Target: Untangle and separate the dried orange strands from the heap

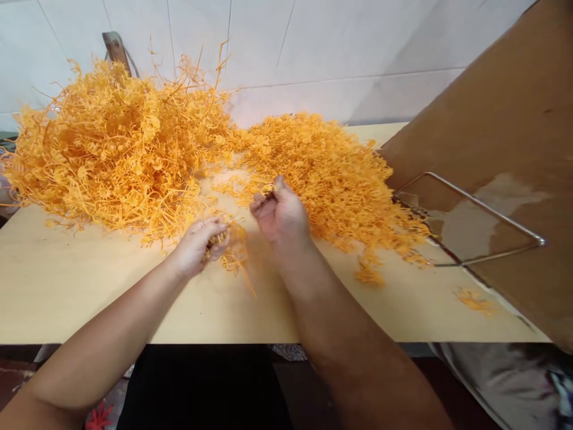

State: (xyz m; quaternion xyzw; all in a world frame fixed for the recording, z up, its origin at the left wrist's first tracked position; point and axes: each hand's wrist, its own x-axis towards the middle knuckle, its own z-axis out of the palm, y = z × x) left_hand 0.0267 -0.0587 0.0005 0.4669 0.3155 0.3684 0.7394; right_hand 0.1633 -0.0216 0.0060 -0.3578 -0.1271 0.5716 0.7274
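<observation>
My left hand is closed around a bunch of thin orange plastic pieces, and loose strands stick out past its fingers to the right. My right hand is held slightly higher, with curled fingers and the thumb on top. A bit of orange shows at its fingertips, mostly hidden by the hand. Behind my left hand rises a tall, tangled heap of orange plastic sprigs with long stems. Beyond my right hand lies a lower, denser pile of small orange plastic pieces.
A large brown cardboard box leans at the right, with a bent metal wire frame beside it. Small orange clumps lie near the table's right end. A white tiled wall closes off the back.
</observation>
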